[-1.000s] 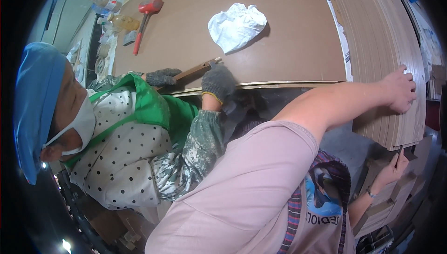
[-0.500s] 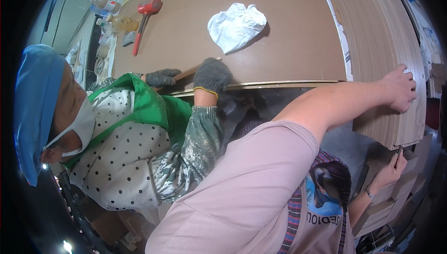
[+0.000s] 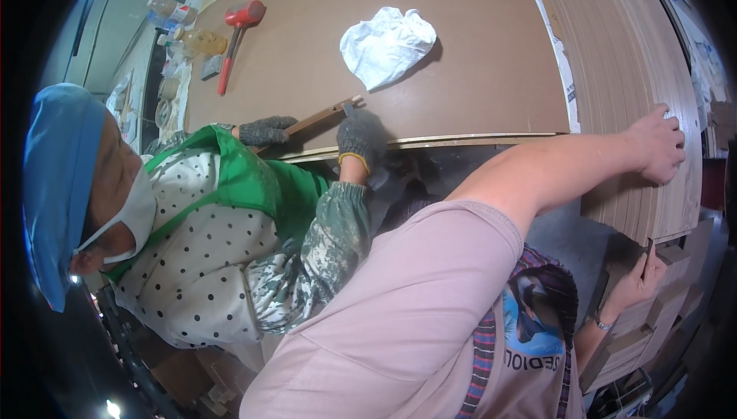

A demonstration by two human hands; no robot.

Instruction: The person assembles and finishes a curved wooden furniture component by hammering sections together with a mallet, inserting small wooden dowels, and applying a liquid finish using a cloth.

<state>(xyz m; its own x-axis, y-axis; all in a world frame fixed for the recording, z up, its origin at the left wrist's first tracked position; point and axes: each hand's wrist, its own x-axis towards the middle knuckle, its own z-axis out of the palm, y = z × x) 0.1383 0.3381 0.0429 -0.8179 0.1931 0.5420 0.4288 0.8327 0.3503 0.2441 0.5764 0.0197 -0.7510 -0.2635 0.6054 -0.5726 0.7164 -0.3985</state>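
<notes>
A crumpled white cloth lies on the brown flat board; upper left, a red-headed mallet; left, a blue cap.

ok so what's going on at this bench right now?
The wearer's left hand lies flat on a tall stack of thin wooden boards; the right hand pinches a small dark tool at the stack's lower edge. Beside them a co-worker in blue cap and green apron holds a long wooden-handled tool at the edge of a large brown board with both grey-gloved hands. A crumpled white cloth and a red-headed mallet lie on that board.
</notes>
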